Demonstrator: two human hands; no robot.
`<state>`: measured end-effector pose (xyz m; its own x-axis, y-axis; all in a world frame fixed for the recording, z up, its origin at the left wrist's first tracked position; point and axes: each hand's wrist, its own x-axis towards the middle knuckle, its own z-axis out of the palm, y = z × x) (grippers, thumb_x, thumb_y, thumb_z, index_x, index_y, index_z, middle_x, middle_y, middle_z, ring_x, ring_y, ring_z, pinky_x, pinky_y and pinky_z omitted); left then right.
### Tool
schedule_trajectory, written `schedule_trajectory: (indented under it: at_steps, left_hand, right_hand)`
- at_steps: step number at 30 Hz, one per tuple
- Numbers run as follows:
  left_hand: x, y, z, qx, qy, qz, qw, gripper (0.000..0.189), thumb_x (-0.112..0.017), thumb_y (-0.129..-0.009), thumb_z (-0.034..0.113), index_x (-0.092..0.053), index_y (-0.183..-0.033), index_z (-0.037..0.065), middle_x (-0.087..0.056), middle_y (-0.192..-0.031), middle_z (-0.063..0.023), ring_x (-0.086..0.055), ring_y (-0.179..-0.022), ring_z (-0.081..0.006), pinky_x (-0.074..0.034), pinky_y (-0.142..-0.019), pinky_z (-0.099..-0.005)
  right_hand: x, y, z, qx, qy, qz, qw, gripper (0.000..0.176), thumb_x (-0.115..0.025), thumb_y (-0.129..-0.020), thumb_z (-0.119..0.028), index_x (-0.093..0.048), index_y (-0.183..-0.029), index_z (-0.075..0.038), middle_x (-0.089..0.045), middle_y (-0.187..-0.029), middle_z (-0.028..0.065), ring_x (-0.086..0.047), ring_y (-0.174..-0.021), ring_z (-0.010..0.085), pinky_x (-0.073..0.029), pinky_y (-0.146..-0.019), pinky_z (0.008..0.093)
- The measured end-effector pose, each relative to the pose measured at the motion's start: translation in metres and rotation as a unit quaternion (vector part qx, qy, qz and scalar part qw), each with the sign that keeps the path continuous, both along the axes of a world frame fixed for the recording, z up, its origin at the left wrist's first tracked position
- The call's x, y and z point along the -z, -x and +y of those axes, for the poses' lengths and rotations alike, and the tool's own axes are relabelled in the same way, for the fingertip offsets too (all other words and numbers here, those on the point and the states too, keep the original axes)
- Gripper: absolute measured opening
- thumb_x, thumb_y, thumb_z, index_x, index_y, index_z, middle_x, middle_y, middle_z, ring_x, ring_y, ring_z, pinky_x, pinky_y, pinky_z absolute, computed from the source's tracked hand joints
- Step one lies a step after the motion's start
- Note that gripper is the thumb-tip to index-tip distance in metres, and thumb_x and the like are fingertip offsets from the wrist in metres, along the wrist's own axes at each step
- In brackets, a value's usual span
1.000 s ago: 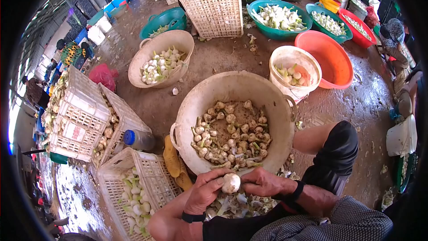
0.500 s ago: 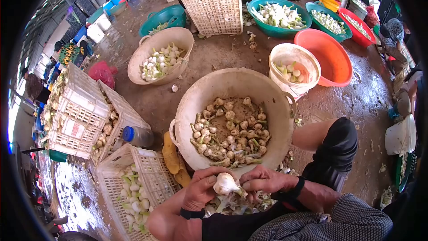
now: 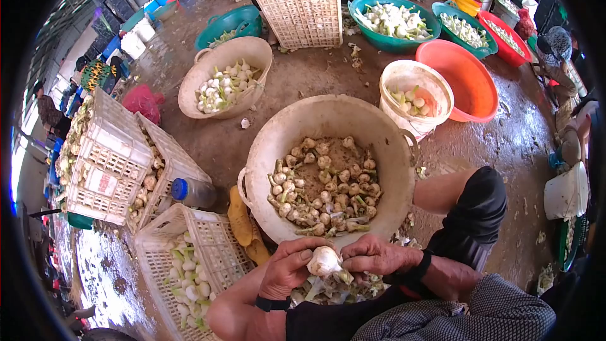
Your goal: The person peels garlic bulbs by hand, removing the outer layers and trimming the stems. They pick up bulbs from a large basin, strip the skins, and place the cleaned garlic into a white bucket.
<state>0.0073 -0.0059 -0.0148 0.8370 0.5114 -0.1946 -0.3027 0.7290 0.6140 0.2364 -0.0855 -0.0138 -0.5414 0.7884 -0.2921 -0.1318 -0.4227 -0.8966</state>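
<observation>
Both hands close on one garlic bulb [image 3: 324, 260] in the head view. The left hand [image 3: 287, 271] has a narrow grip, with thumb and fingers curled round the bulb's left side. The right hand [image 3: 372, 256] pinches at the bulb's lower right, where green stalk and loose skin hang down; whether it holds skin or stalk cannot be told. The bulb is in the air between the two hands, just in front of the near rim of the big cream tub [image 3: 297, 126], whose bottom is covered with dirty, unpeeled bulbs. It sits over a heap of trimmings [image 3: 328, 289] by the person's lap.

The bulb's top shows clean and white, so the step in hand looks like stripping the outer skin, and it seems well along. A further pull would call for the left grip to hold the bulb steady while the right draws skin away and down. A white crate [image 3: 211, 224] of cleaned bulbs stands near on the left, and a cream bucket [image 3: 404, 71] lies beyond the tub, on the wet floor [image 3: 315, 76].
</observation>
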Motion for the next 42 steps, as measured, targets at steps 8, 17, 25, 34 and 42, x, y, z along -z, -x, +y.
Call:
schedule_trajectory:
  at_steps: [8,17,25,34,42]
  left_hand:
    - [-0.002,-0.006,-0.002,-0.071,-0.057,0.08,0.993,0.053,-0.066,-0.09,0.029,-0.054,-0.126,-0.009,-0.064,-0.115,-0.0166,-0.062,-0.107,-0.023,-0.05,-0.092,-0.0345]
    - [-0.012,-0.008,0.001,0.004,-0.31,0.303,0.901,0.06,-0.067,-0.09,0.038,-0.054,-0.128,-0.005,-0.065,-0.107,-0.0069,-0.057,-0.098,-0.0108,-0.047,-0.084,-0.0255]
    - [-0.003,-0.011,-0.004,-0.032,-0.307,0.248,0.918,0.052,-0.061,-0.095,0.035,-0.054,-0.128,-0.005,-0.065,-0.108,-0.0068,-0.058,-0.097,-0.0114,-0.047,-0.086,-0.0258]
    - [-0.006,-0.011,-0.002,-0.005,-0.313,0.275,0.909,0.052,-0.06,-0.096,0.035,-0.053,-0.129,-0.004,-0.063,-0.109,-0.0058,-0.057,-0.096,-0.0108,-0.048,-0.085,-0.0251]
    - [-0.016,-0.014,-0.008,-0.022,-0.219,0.151,0.964,0.051,-0.056,-0.098,0.03,-0.046,-0.135,-0.003,-0.062,-0.114,-0.0102,-0.059,-0.102,-0.0156,-0.047,-0.091,-0.0289]
  right_hand:
    - [0.001,-0.003,0.005,0.078,-0.006,-0.016,0.997,0.023,-0.053,-0.097,-0.018,-0.061,-0.083,-0.002,-0.061,-0.063,0.0027,-0.056,-0.055,0.0087,-0.044,-0.052,0.0259]
    - [-0.006,0.0,0.006,0.052,-0.21,-0.139,0.966,0.019,-0.054,-0.095,-0.016,-0.059,-0.092,0.002,-0.055,-0.067,0.0088,-0.055,-0.061,0.0168,-0.046,-0.057,0.0344]
    - [-0.004,0.01,0.008,0.091,-0.351,-0.213,0.907,0.017,-0.058,-0.091,-0.011,-0.056,-0.103,0.001,-0.059,-0.083,0.0193,-0.062,-0.074,0.035,-0.049,-0.065,0.0411]
    - [0.026,0.006,0.017,0.175,-0.449,-0.353,0.802,0.016,-0.064,-0.08,-0.008,-0.053,-0.09,-0.001,-0.055,-0.074,0.015,-0.058,-0.066,0.0353,-0.046,-0.056,0.0443]
    - [0.045,-0.007,0.027,0.232,-0.368,-0.423,0.795,0.014,-0.064,-0.08,-0.009,-0.053,-0.081,-0.001,-0.054,-0.07,0.0181,-0.059,-0.066,0.0378,-0.047,-0.058,0.0453]
